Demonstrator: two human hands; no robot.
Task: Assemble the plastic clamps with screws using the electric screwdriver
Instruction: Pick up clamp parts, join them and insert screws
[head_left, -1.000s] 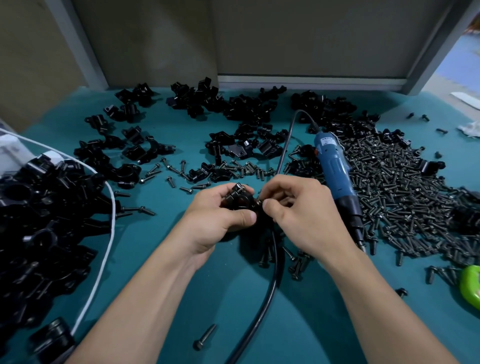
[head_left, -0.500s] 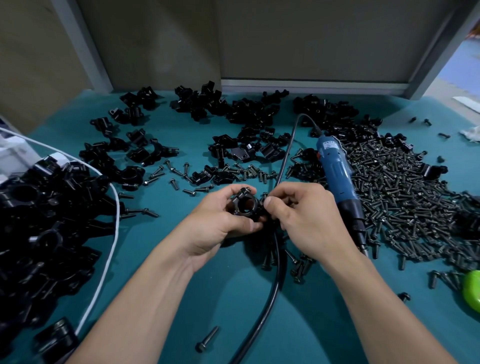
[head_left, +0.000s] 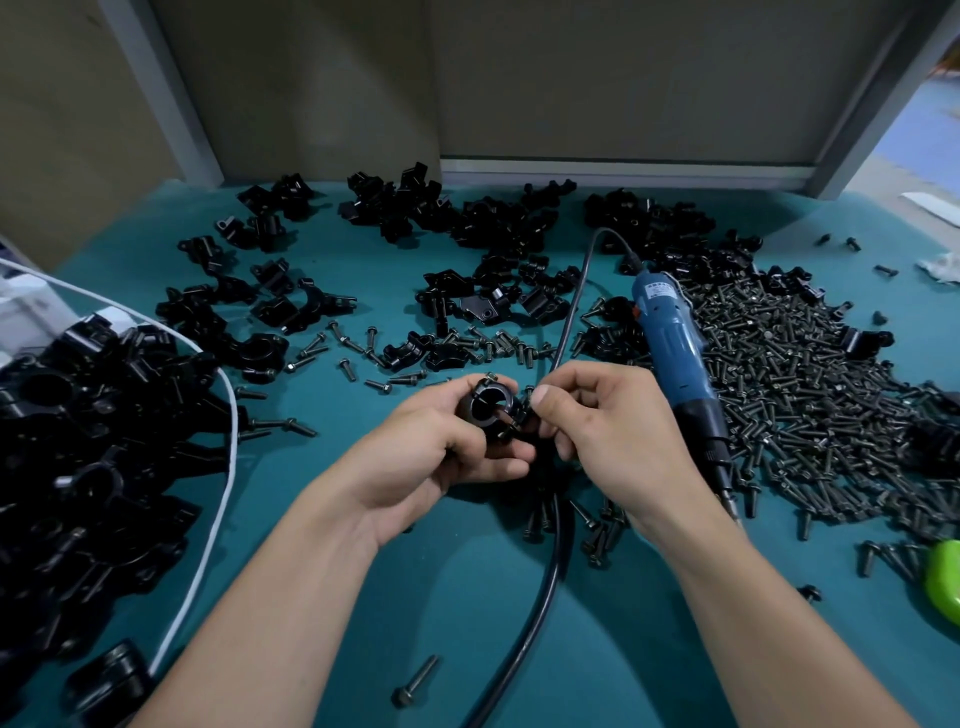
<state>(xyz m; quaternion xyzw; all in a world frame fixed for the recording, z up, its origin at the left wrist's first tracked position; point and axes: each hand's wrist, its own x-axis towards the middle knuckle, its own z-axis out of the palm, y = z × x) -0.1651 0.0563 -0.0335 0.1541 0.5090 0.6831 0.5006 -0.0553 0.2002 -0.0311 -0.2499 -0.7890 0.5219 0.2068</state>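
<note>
Logged from my view: plastic clamp (head_left: 491, 408), black, held above the counter (head_left: 467, 597) at centre, bore facing the camera. Left hand (head_left: 431, 462): fingers curled round the clamp's lower left side. Right hand (head_left: 613, 441): thumb and forefinger pinching the clamp's right edge; I cannot tell whether a screw sits between them. Electric screwdriver (head_left: 675, 364): lying on the counter just beyond the right hand, beside the screw pile (head_left: 805, 389).

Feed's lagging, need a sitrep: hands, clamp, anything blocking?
Left hand grips clamp. Right hand pinches what looks like a screw at its side. Electric screwdriver lies idle, right of the hands. Nothing blocking; black cable runs beneath.
</note>
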